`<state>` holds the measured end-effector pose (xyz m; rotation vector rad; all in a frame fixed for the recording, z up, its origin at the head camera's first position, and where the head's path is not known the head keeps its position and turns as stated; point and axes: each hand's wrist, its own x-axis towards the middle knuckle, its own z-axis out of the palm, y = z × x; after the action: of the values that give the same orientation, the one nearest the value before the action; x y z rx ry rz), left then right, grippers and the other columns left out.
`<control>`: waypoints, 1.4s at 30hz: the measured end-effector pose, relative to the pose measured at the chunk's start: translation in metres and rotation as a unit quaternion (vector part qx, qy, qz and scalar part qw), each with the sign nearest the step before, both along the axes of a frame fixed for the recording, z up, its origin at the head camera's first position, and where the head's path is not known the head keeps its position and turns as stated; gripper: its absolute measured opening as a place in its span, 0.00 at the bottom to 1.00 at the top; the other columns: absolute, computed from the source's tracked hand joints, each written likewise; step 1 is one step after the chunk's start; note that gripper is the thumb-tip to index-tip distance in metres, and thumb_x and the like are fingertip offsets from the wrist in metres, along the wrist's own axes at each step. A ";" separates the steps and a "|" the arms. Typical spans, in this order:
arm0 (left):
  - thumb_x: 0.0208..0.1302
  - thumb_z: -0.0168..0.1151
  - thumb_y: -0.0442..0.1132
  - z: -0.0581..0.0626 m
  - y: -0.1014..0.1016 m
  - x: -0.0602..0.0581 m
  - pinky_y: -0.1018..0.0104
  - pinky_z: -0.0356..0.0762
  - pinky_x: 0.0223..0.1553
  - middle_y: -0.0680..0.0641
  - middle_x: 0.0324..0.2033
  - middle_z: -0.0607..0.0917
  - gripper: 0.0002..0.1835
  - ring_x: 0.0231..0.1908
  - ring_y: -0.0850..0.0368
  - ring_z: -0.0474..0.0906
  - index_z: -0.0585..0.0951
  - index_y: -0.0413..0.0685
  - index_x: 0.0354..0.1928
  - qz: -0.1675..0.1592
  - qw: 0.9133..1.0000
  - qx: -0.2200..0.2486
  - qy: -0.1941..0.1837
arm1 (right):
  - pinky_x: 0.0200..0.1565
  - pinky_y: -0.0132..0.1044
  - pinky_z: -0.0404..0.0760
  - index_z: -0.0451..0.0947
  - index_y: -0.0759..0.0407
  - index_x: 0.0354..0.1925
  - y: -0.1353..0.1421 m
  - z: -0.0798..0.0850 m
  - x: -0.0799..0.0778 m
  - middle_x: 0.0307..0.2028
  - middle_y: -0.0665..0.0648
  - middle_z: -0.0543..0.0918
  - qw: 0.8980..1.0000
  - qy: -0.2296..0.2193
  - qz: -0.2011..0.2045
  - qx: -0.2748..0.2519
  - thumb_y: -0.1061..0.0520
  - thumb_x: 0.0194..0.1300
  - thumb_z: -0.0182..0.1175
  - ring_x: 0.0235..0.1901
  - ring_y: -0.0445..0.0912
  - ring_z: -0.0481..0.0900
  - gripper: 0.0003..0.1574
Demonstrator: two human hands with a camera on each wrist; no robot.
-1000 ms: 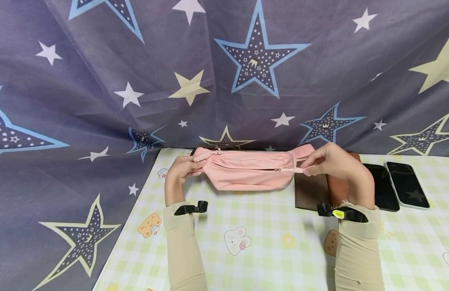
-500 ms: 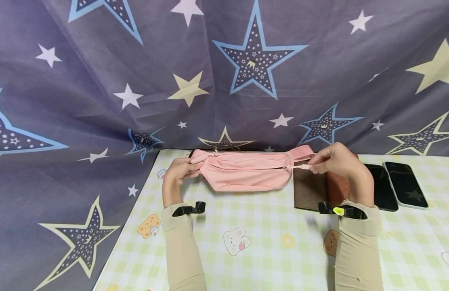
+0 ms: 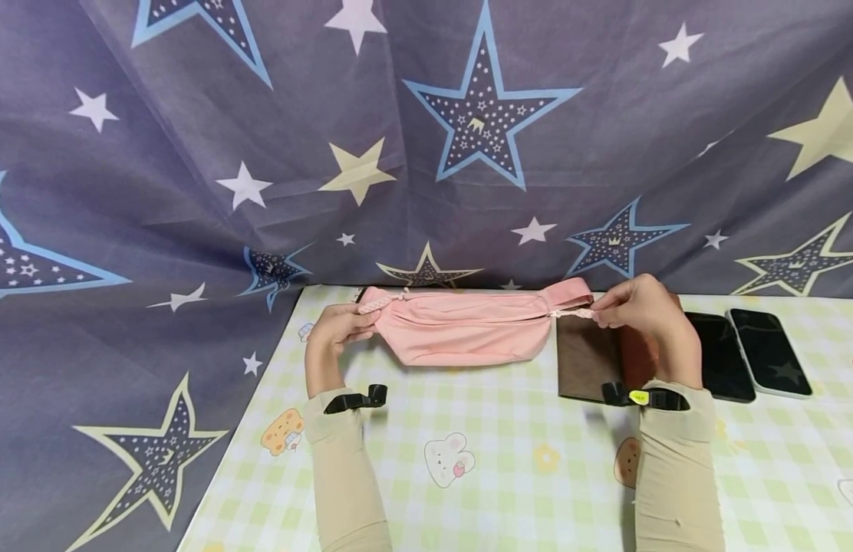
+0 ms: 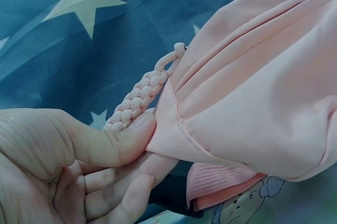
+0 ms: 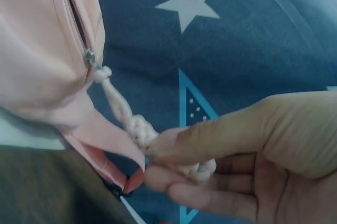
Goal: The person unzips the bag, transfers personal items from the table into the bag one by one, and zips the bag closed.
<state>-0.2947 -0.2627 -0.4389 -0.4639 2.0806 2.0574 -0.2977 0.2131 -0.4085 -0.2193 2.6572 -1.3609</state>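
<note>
A pink waist bag (image 3: 468,341) lies lengthwise near the back of the table, its front zipper running along the upper part. At the bag's left end, my left hand (image 3: 337,328) pinches the tapered corner between thumb and fingers. A braided cord (image 4: 137,98) hangs beside that thumb in the left wrist view. My right hand (image 3: 640,310) pinches another braided zipper pull (image 5: 138,130), drawn out taut from the slider (image 5: 89,56) at the zipper's right end. Behind the slider a narrow gap shows between the zipper's edges. The pink strap (image 5: 113,150) loops beneath the cord.
Under and beside my right hand lie a dark brown flat case (image 3: 588,360) and a reddish-brown one (image 3: 639,356). Two phones, a black one (image 3: 723,360) and a pale-edged one (image 3: 770,353), lie farther right. A star-patterned curtain (image 3: 295,123) rises behind the checked tablecloth (image 3: 495,429).
The zipper slider has moved right along the bag, pulled by my right hand on its cord. My left hand and the bag have shifted slightly left and nearer.
</note>
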 end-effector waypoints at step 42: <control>0.57 0.65 0.37 0.008 0.019 -0.001 0.56 0.76 0.53 0.46 0.36 0.83 0.17 0.37 0.55 0.77 0.79 0.33 0.47 0.054 0.986 -0.159 -0.011 | 0.29 0.35 0.82 0.79 0.74 0.39 -0.020 -0.011 -0.011 0.26 0.62 0.84 0.996 -0.025 0.077 0.036 0.67 0.55 0.65 0.26 0.47 0.81 0.13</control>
<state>-0.2960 -0.2438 -0.4312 -0.6546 2.4314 1.7638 -0.3085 0.1935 -0.4195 -0.3669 2.5833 -1.2059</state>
